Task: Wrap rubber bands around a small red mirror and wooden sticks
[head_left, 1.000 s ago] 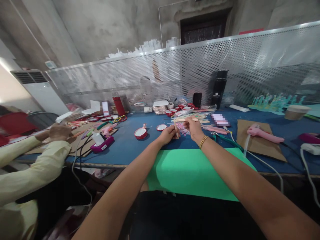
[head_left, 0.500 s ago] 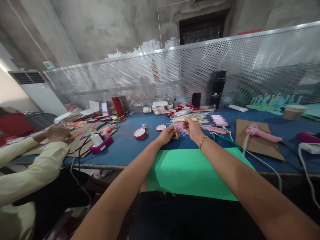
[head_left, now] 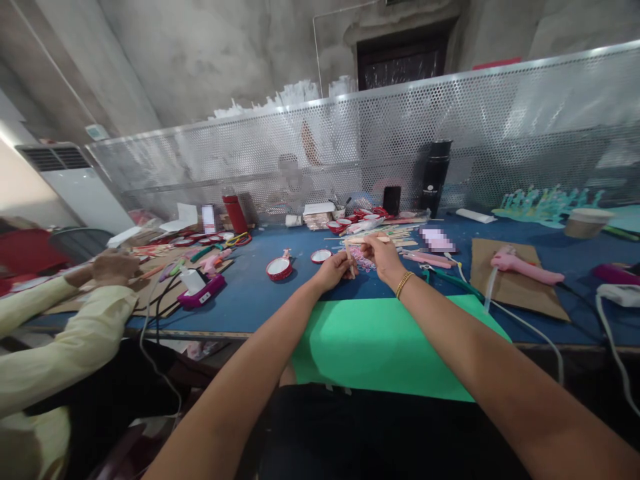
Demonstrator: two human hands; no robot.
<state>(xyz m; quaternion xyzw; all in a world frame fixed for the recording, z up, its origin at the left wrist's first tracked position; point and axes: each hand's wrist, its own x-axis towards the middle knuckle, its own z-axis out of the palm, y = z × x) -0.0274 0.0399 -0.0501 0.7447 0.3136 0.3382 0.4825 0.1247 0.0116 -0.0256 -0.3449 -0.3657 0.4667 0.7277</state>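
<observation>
My left hand (head_left: 334,271) is closed around a pale flat wooden stick (head_left: 350,259) that stands roughly upright between its fingers. Beside it, my right hand (head_left: 383,258) pinches a second light wooden stick (head_left: 367,239), lying nearly level, its left end close to the top of the first one. Whether the two sticks touch is too small to tell. Pink rubber-band-like loops (head_left: 364,259) lie on the blue table just behind my hands, with a pile of thin sticks (head_left: 400,233) beyond them. A green sheet (head_left: 390,347) spreads under my forearms.
Rolls of red tape (head_left: 279,268) stand left of my hands. To the right are pliers (head_left: 450,280), and a pink glue gun (head_left: 527,265) on cardboard (head_left: 480,267) with a trailing cord. A black bottle (head_left: 436,177) stands behind. Another person's hands (head_left: 115,267) work at the left.
My right hand has shifted very slightly left towards my left hand, its stick with it. My left hand keeps its hold on the upright stick.
</observation>
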